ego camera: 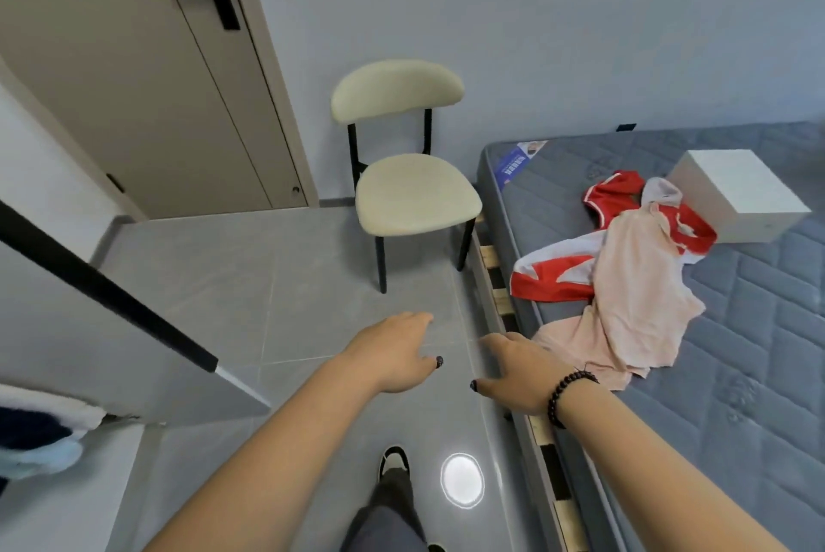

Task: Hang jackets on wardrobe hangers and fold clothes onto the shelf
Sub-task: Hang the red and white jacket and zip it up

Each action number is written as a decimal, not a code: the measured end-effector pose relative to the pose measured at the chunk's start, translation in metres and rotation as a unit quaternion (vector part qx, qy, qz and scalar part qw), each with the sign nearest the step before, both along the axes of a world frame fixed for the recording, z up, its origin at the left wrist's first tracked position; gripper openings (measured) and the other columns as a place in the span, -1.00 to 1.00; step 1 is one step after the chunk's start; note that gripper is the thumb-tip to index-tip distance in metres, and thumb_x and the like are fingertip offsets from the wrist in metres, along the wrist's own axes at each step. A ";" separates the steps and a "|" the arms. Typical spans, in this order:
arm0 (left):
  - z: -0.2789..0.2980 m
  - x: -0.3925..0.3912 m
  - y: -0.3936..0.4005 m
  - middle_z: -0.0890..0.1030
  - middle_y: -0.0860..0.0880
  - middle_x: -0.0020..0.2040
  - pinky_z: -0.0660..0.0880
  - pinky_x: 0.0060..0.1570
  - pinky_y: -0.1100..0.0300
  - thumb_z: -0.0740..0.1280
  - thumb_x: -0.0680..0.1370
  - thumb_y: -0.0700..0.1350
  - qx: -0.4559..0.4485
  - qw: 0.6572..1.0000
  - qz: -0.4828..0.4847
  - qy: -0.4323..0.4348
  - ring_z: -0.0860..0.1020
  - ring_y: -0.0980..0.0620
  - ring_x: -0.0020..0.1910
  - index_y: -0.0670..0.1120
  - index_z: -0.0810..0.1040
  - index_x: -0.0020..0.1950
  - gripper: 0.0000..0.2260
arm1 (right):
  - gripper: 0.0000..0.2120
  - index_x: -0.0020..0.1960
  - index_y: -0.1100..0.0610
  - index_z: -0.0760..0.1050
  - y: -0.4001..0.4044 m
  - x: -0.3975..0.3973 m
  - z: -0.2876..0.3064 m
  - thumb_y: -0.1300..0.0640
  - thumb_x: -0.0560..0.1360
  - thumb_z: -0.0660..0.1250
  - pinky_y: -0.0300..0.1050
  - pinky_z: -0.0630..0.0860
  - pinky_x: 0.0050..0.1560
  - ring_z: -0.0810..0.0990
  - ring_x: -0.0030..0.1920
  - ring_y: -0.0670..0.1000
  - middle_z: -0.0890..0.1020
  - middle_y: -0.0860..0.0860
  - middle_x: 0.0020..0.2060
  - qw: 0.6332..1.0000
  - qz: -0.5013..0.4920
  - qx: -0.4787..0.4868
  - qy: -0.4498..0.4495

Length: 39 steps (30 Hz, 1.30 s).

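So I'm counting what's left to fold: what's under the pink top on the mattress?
A red and white shirt lies partly under the pink top, on the grey mattress. Anything else beneath is covered and cannot be seen.

Both bare arms reached forward; left hand (393, 350) and right hand (518, 368) were palm-down, fingers relaxed, holding nothing.

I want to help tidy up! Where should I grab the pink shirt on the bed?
Grab the pink shirt at its near bottom corner, coming from the floor side of the mattress. That corner lies flat at the bed's edge, closest to the right hand, and free of the red and white jersey it overlaps higher up.
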<state>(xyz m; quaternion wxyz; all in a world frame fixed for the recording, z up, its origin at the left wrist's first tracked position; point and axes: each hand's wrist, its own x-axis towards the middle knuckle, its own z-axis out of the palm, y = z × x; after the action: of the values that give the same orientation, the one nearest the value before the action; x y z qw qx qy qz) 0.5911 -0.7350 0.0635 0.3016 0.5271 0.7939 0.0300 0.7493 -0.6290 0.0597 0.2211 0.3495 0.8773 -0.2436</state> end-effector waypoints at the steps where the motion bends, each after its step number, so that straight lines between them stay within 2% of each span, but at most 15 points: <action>1: -0.002 -0.002 0.010 0.30 0.03 0.49 0.34 0.33 0.08 0.23 0.59 0.09 -0.001 1.000 -0.005 -0.005 0.32 0.00 0.42 0.01 0.14 0.54 -0.44 | -0.37 0.47 0.08 0.19 0.007 -0.002 -0.002 -0.15 0.51 0.28 -0.07 0.38 0.31 0.41 0.33 0.08 0.36 0.07 0.38 1.000 -0.004 -0.001 0.001; 6: -0.016 -0.025 0.062 0.30 0.03 0.49 0.34 0.34 0.05 0.22 0.59 0.09 -0.019 0.999 -0.031 -0.026 0.35 0.00 0.41 0.01 0.15 0.54 -0.45 | -0.41 0.50 0.09 0.15 0.054 -0.025 -0.010 -0.04 0.55 0.25 -0.07 0.41 0.28 0.43 0.31 0.09 0.33 0.08 0.39 0.999 -0.029 -0.013 0.000; 12: -0.026 -0.070 0.130 0.32 0.02 0.47 0.37 0.32 -0.02 0.21 0.60 0.08 -0.030 0.998 -0.055 -0.027 0.34 -0.03 0.40 0.00 0.16 0.53 -0.47 | -0.49 0.44 0.09 0.25 0.123 -0.063 -0.016 -0.02 0.55 0.25 -0.04 0.40 0.31 0.41 0.32 0.08 0.38 0.07 0.35 0.997 -0.074 -0.007 0.011; 18: -0.026 -0.105 0.184 0.34 -0.03 0.46 0.34 0.34 0.04 0.23 0.60 0.05 -0.030 0.997 -0.064 -0.035 0.34 -0.05 0.41 -0.03 0.20 0.52 -0.48 | -0.54 0.39 0.10 0.30 0.176 -0.087 -0.028 -0.01 0.55 0.26 -0.09 0.41 0.29 0.46 0.26 0.05 0.43 0.06 0.30 0.994 -0.102 -0.016 0.020; 23: -0.030 -0.119 0.230 0.34 -0.03 0.46 0.33 0.36 0.02 0.22 0.60 0.07 -0.038 0.996 -0.062 -0.046 0.34 -0.05 0.41 -0.02 0.18 0.53 -0.47 | -0.51 0.43 0.09 0.26 0.224 -0.099 -0.036 -0.01 0.55 0.26 -0.12 0.40 0.26 0.46 0.25 0.05 0.40 0.05 0.34 0.993 -0.114 -0.030 0.026; 32: -0.052 -0.126 0.340 0.34 -0.01 0.47 0.28 0.39 0.07 0.20 0.62 0.03 -0.054 0.996 -0.014 -0.072 0.32 -0.02 0.43 -0.02 0.20 0.53 -0.51 | -0.55 0.42 0.11 0.27 0.352 -0.116 -0.067 0.06 0.57 0.22 -0.15 0.36 0.26 0.42 0.30 0.06 0.39 0.08 0.36 0.992 -0.102 -0.070 0.005; 35: -0.068 -0.127 0.383 0.34 0.01 0.46 0.29 0.38 0.04 0.19 0.62 0.04 -0.072 0.994 0.015 -0.079 0.33 -0.02 0.41 0.00 0.20 0.52 -0.52 | -0.53 0.44 0.12 0.27 0.398 -0.119 -0.088 0.06 0.57 0.23 -0.24 0.38 0.15 0.46 0.22 0.01 0.42 0.08 0.36 0.985 -0.115 -0.127 0.017; 39: -0.093 -0.124 0.435 0.33 0.03 0.46 0.32 0.35 0.06 0.19 0.62 0.04 -0.085 0.991 0.033 -0.095 0.35 -0.01 0.39 0.02 0.20 0.52 -0.53 | -0.54 0.43 0.12 0.29 0.457 -0.121 -0.126 0.04 0.57 0.25 -0.19 0.35 0.26 0.43 0.31 0.03 0.44 0.06 0.35 0.976 -0.143 -0.165 0.026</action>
<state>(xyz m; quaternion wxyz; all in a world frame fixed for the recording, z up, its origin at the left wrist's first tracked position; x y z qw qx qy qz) 0.4670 -0.3001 -0.0295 0.4184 0.4677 0.7783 0.0219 0.6285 -0.1723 -0.0663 0.2157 0.4237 0.7716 -0.4226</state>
